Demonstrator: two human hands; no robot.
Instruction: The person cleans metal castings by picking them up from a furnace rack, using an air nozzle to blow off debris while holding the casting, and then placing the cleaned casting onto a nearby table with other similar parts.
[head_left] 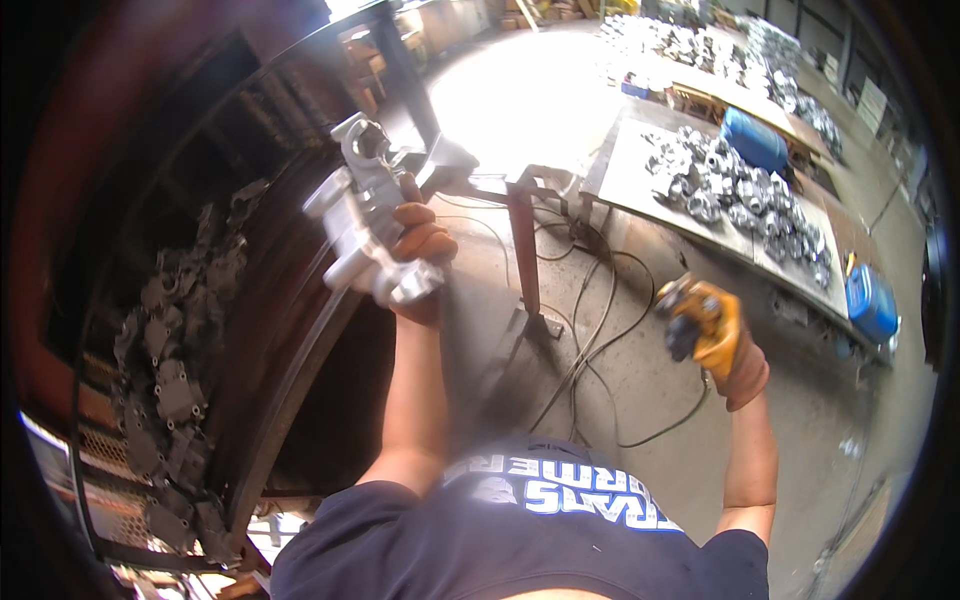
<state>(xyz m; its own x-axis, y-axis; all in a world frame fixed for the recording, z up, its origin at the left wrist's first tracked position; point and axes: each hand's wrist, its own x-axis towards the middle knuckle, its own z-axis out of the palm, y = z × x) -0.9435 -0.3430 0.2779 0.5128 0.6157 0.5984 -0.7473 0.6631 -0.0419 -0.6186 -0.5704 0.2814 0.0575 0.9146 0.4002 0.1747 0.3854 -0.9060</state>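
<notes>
My left hand (425,240), in an orange glove, is closed round a silver-grey metal casting (350,235) and holds it up over the edge of a dark metal bin. Rounded lugs and hollow openings show on the casting. Off to the right, my right hand (725,345), in a yellow-orange glove, grips a dark hand-held air tool (684,335) with a brassy end. A thin hose hangs from beneath that hand. Motion blur and the fingers hide most of the tool's shape.
At left, the dark bin (285,400) holds several grey castings (175,385). A steel stand (525,245) is ahead, with looped hoses (590,340) on the floor. Castings (720,185) cover part of a table (650,215) at right, near blue plastic containers (755,140) (872,303).
</notes>
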